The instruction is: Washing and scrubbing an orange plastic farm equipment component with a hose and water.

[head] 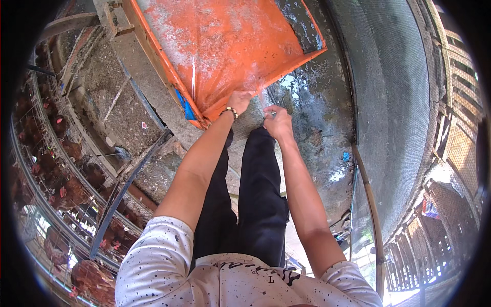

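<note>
An orange tarpaulin point(230, 50) with pale, worn patches is spread before me, its near edge raised. My left hand point(239, 101), with a beaded bracelet at the wrist, is closed on that near edge. My right hand point(278, 122) is just to the right, fingers curled together in front of my knee. A pale translucent streak point(263, 98) runs from its fingertips up to the tarpaulin's edge; I cannot tell whether it is water or clear plastic. What lies inside the right hand is hidden by the fingers.
A wooden board point(153, 50) backs the tarpaulin's left side. Wire cages point(69, 165) with several brown hens line the left. The concrete floor point(314, 99) is wet on the right, beside a mesh screen point(387, 96) and a bamboo pole point(370, 195).
</note>
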`<state>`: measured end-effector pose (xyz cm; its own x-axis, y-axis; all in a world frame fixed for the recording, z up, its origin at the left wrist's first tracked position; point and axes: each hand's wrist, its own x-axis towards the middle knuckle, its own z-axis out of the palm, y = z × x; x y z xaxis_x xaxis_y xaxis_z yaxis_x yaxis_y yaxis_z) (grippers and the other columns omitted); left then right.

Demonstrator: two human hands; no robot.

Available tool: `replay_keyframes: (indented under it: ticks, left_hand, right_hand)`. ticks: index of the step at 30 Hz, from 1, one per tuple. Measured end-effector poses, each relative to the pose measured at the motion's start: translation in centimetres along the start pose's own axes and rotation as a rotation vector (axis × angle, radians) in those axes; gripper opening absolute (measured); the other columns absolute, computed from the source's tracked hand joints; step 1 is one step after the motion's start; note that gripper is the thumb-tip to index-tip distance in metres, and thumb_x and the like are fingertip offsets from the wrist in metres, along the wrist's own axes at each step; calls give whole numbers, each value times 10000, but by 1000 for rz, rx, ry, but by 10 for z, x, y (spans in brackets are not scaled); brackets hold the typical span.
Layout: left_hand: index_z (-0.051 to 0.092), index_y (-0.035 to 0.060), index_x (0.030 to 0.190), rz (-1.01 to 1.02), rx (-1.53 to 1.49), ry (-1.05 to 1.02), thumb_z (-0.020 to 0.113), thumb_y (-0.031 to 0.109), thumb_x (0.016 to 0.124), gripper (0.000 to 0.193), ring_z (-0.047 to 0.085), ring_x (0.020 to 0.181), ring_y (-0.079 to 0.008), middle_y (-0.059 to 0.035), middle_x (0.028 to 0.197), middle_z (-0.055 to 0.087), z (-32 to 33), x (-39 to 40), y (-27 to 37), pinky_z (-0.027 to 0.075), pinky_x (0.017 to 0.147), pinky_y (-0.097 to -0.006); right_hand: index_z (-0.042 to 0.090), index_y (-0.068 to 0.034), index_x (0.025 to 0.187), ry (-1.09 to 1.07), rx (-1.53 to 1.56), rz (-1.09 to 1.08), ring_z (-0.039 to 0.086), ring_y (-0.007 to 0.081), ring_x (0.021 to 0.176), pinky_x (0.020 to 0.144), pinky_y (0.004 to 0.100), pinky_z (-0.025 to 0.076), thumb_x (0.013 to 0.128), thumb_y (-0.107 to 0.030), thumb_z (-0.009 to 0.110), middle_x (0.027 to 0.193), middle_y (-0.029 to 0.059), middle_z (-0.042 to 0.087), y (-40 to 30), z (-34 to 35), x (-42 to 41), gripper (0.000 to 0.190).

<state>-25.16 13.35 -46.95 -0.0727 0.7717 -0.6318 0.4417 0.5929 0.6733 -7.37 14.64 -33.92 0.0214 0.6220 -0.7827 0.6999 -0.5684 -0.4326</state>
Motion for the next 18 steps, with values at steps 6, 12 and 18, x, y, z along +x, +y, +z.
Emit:
replay_keyframes:
  ticks: [6,12,18]
  left_hand:
    - [372,-54,1463,-410,-1537,-378,388,310,1071,535,525,1310,-279,-199,1441,515,-10,-17,62,458,1079,-364]
    - [581,-26,1292,-83,-616,3,561,202,971,394,666,1082,-274,-178,1212,669,-55,-28,36,549,913,-382]
    - [757,107,970,-42,725,52,702,331,791,292,698,906,-369,-184,919,727,-55,-80,99,527,903,-480]
  right_hand:
    - [708,-84,1071,-61,297,-169,671,408,1013,913,426,500,870,-99,649,1010,254,702,8,-35,-32,210]
    - [691,-82,1103,-125,419,-397,660,416,1015,898,445,503,888,-103,642,1017,236,699,-29,-25,-56,221]
    - [692,-53,1088,-203,404,-461,671,419,979,865,445,513,886,-80,634,1002,231,704,-11,-27,-58,212]
